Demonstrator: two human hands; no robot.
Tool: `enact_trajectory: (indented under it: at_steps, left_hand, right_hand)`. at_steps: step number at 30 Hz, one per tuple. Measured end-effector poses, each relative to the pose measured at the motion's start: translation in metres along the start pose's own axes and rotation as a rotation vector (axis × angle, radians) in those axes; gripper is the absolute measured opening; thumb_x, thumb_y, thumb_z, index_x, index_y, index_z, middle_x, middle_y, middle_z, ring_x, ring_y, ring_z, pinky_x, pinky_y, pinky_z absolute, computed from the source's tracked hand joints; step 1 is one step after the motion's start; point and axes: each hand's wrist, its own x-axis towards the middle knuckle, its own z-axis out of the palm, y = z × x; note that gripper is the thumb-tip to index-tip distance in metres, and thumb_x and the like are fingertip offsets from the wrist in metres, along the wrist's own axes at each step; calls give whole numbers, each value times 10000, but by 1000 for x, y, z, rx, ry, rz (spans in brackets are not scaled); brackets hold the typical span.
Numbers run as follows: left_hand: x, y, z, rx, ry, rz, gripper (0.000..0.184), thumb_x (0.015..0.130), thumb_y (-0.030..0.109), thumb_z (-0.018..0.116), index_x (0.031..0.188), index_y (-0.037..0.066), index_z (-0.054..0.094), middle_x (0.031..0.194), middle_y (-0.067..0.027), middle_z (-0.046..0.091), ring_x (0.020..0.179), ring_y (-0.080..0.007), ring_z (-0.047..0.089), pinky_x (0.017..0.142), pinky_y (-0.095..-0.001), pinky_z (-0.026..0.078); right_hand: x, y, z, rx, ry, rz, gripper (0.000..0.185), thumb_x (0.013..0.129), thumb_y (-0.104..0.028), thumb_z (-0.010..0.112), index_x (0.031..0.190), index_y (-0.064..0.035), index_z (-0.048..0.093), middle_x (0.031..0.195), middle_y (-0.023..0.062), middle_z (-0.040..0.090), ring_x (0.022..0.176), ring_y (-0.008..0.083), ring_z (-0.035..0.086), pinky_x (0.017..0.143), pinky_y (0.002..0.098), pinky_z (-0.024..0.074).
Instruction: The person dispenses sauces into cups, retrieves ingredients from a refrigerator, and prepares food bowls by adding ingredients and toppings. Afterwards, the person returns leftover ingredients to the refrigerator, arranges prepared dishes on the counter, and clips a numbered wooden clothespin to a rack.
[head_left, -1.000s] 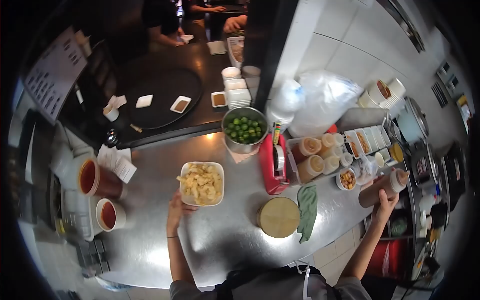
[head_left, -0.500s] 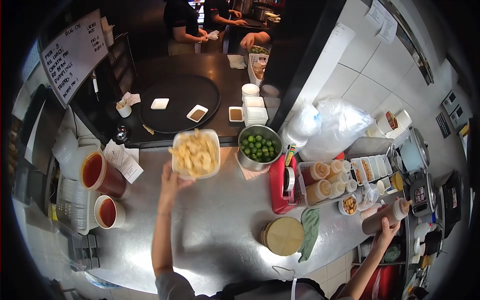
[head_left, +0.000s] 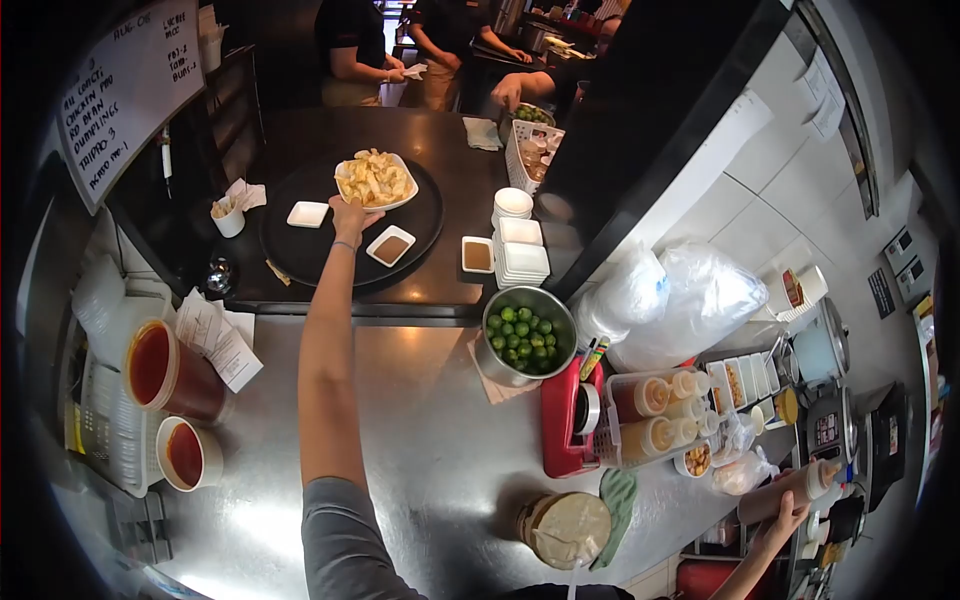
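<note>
My left hand [head_left: 355, 218] reaches forward, its fingers closed on the near side of a white bowl [head_left: 409, 186] full of pale, fried-looking pieces [head_left: 373, 178]. The bowl is over the far part of a round black tray [head_left: 425, 225]; whether it touches the tray I cannot tell. Two small white dishes are nearer me on that tray: a plain-looking dish [head_left: 307, 214] and one holding brown sauce [head_left: 391, 246]. Out at the lower right, my right hand [head_left: 786, 520] is wrapped round a squeeze bottle [head_left: 768, 500] with brownish contents, tilted with its nozzle to the right.
A steel pot of green limes [head_left: 527, 335] stands right of my left arm. Behind it are stacked white dishes [head_left: 522, 250]. Squeeze bottles fill a basket [head_left: 632, 455] beside a red device [head_left: 562, 430]. Red sauce tubs [head_left: 185, 385] stand left. Co-workers [head_left: 350, 60] are beyond the counter.
My left hand has carried the bowl forward from above the steel counter to above the black tray. My right hand still grips the bottle, now lower in view. The camera view has shifted.
</note>
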Motion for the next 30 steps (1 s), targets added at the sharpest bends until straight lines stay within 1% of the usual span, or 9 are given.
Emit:
enact_trajectory:
  at_steps: [5,7,9,13,18,20,23,27,30]
  left_hand:
    - [40,-41,-11,-73,-47,-25,320,928,169,471,1143,-27,338,1098,-241,531,811,-344,650,585,-401,613]
    - [20,-16,-20,179,-88,-105,350,937,225,468,1146,-35,361,980,-247,596,759,-321,667,542,-357,604]
    - [8,17,-34,509,28,39,350,923,216,482,1155,-33,400,895,-256,626,684,-315,672,552,-390,576]
    - [-15,48,-117,1013,687,820,293,819,152,553,1095,58,520,981,-221,593,898,-337,599,810,-448,472]
    - [-18,29,-192,1193,874,205,303,768,277,633,1061,201,610,1196,-105,503,1082,-338,495,888,-454,435]
    - [-25,24,-198,1153,656,27,232,764,347,664,982,268,680,1220,-84,487,1115,-323,473,914,-472,408]
    - [-26,22,-201,1115,601,-43,174,749,414,684,900,331,713,1208,-61,501,1144,-320,451,942,-455,388]
    - [-21,22,-212,1072,499,-66,207,737,394,705,901,268,717,1205,-73,537,1133,-322,476,936,-447,398]
    - [1,0,-244,979,514,143,229,765,351,698,884,156,710,1018,-99,648,974,-306,600,829,-447,469]
  right_hand:
    - [5,-2,12,-34,-68,-36,737,777,-232,703,1369,-17,320,1080,116,538,923,196,538,845,332,434]
    - [8,3,12,-58,-86,-17,763,789,-243,688,1399,-30,282,1067,110,523,916,187,518,843,324,425]
    - [10,12,5,-25,-73,-19,759,792,-245,685,1400,-33,283,1059,109,519,923,184,515,856,324,417]
    - [5,11,11,19,-170,-46,674,842,-230,643,1392,-40,303,1136,114,531,979,191,525,900,334,413]
    - [2,9,17,44,-150,-18,679,839,-222,652,1393,-41,303,1133,117,532,971,197,532,906,336,414]
    - [1,9,17,44,-142,-25,682,837,-224,655,1393,-43,303,1125,116,533,966,198,535,905,336,417]
    - [2,5,17,39,-157,-45,692,832,-230,663,1392,-45,303,1116,116,537,971,199,540,907,337,422]
    - [-1,-1,19,53,-141,-32,710,822,-241,676,1392,-46,300,1107,116,545,989,202,546,915,337,424]
    - [-4,-1,19,65,-135,-32,713,818,-233,680,1392,-46,301,1110,116,549,987,204,552,916,337,425]
